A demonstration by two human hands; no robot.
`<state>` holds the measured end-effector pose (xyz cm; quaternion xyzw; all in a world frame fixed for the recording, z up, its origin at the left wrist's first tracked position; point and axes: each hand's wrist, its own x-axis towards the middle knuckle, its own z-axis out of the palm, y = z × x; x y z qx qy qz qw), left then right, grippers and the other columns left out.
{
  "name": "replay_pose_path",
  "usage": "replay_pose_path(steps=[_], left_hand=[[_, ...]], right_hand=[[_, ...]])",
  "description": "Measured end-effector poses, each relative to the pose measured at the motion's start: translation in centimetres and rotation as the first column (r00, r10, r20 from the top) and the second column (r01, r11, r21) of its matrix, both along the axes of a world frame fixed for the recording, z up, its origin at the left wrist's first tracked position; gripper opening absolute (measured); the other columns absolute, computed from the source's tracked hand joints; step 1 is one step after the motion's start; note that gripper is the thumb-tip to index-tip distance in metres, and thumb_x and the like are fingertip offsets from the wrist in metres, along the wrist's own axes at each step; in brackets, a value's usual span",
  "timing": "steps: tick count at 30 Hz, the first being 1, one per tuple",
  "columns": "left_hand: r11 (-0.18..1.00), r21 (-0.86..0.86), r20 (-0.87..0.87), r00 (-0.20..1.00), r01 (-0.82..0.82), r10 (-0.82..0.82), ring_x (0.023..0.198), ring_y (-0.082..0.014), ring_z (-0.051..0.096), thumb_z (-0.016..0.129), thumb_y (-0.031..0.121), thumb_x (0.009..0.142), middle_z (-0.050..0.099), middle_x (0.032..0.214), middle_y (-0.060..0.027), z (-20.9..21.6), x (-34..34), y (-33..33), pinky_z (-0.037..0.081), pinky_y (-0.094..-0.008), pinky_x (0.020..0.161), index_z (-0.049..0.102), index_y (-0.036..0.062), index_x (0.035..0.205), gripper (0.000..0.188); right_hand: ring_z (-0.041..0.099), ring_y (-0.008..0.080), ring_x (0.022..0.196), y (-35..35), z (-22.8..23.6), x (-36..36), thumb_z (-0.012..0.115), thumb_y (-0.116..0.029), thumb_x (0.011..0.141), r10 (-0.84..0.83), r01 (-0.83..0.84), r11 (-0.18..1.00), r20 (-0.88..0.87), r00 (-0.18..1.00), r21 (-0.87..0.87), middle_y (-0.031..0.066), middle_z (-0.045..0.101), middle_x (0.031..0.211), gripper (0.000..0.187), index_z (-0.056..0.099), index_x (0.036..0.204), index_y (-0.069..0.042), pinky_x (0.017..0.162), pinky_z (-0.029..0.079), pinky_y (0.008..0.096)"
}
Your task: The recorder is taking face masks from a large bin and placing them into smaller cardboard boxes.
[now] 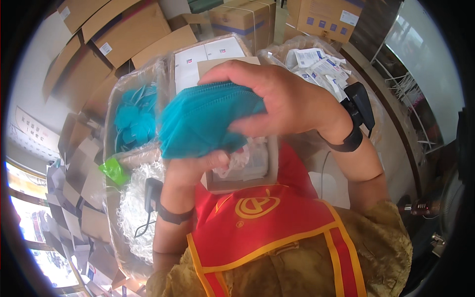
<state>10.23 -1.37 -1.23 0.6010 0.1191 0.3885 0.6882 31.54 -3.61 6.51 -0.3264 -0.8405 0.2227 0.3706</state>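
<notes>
Red vest, cardboard boxes, cluttered storeroom

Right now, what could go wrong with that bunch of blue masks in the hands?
The teal masks are a loose bunch pinched between the right hand on top and the left hand below, so one might slip out. They sit above the small open cardboard box, which looks narrow; edges could catch or crumple on its rim. The dangling wrist cable might snag on the plastic bags.

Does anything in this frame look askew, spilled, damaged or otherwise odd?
Nothing stands out as damaged or spilled. Both hands, left hand and right hand, hold a stack of teal masks above an open small box; more teal masks sit loose in a bag at left.
</notes>
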Motion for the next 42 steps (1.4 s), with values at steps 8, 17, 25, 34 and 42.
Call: replay_pose_path(steps=[8, 17, 25, 34, 42], left_hand=[[0.97, -0.128, -0.012, 0.978, -0.207, 0.207, 0.066, -0.0208, 0.067, 0.072, 0.03, 0.084, 0.067, 0.095, -0.0165, 0.1, 0.7, -0.3, 0.043, -0.0222, 0.042, 0.047, -0.0016, 0.127, 0.059], [0.918, 0.053, -0.199, 0.897, -0.392, 0.395, 0.055, -0.0111, 0.054, 0.073, 0.008, 0.081, 0.062, 0.077, -0.0054, 1.2, 0.6, -1.4, 0.041, -0.0234, 0.048, 0.065, -0.0001, 0.102, 0.024], [0.78, 0.019, 0.029, 0.78, -0.626, 0.625, 0.047, -0.0102, 0.05, 0.062, 0.028, 0.093, 0.065, 0.098, -0.0107, 0.9, -3.3, 0.6, 0.03, -0.0204, 0.033, 0.052, -0.0009, 0.12, 0.041], [0.955, -0.265, 0.565, 0.824, 0.13, 0.045, 0.132, -0.0422, 0.039, 0.045, 0.064, 0.089, 0.038, 0.144, -0.0249, -1.0, -1.2, 0.9, 0.019, -0.0665, 0.11, 0.03, 0.0002, 0.145, 0.086], [0.916, -0.004, 0.33, 0.866, 0.401, -0.377, 0.088, -0.027, 0.066, 0.061, 0.037, 0.089, 0.061, 0.115, -0.0197, -1.6, -3.4, 0.9, 0.053, -0.0408, 0.081, 0.057, 0.0016, 0.123, 0.05]], right_hand=[[0.056, 0.0236, 0.111, -0.1, -4.5, 1.3, 0.08, -0.011, 0.071, 0.096, -0.114, 0.993, -0.646, 0.757, 0.014, 0.0107, 0.057, 0.122, 0.075, 0.043, 0.135, -0.004, 0.095, 0.046, 0.0368], [0.057, 0.0222, 0.107, 0.5, -9.3, -0.1, 0.074, -0.009, 0.072, -0.194, 0.181, 0.977, -0.118, 0.974, -0.113, 0.0082, 0.06, 0.115, 0.044, 0.061, 0.114, -0.008, 0.087, 0.046, 0.0361], [0.056, 0.0289, 0.101, 0.0, -8.9, 4.3, 0.064, 0.004, 0.07, -0.473, 0.468, 0.881, 0.103, 0.875, 0.067, 0.0104, 0.057, 0.101, 0.032, 0.064, 0.102, -0.003, 0.085, 0.047, 0.0345], [0.061, 0.0196, 0.078, -3.4, -11.6, -1.1, 0.059, -0.023, 0.093, 0.002, -0.191, 0.573, -0.232, 0.973, -0.797, 0.0089, 0.061, 0.084, 0.025, 0.061, 0.105, 0.0, 0.074, 0.048, 0.0313], [0.063, 0.0236, 0.077, -2.6, -10.7, 0.8, 0.062, -0.023, 0.091, 0.058, -0.051, 0.862, -0.001, 0.998, -0.505, 0.0124, 0.065, 0.084, 0.026, 0.061, 0.108, -0.003, 0.071, 0.047, 0.0332]])
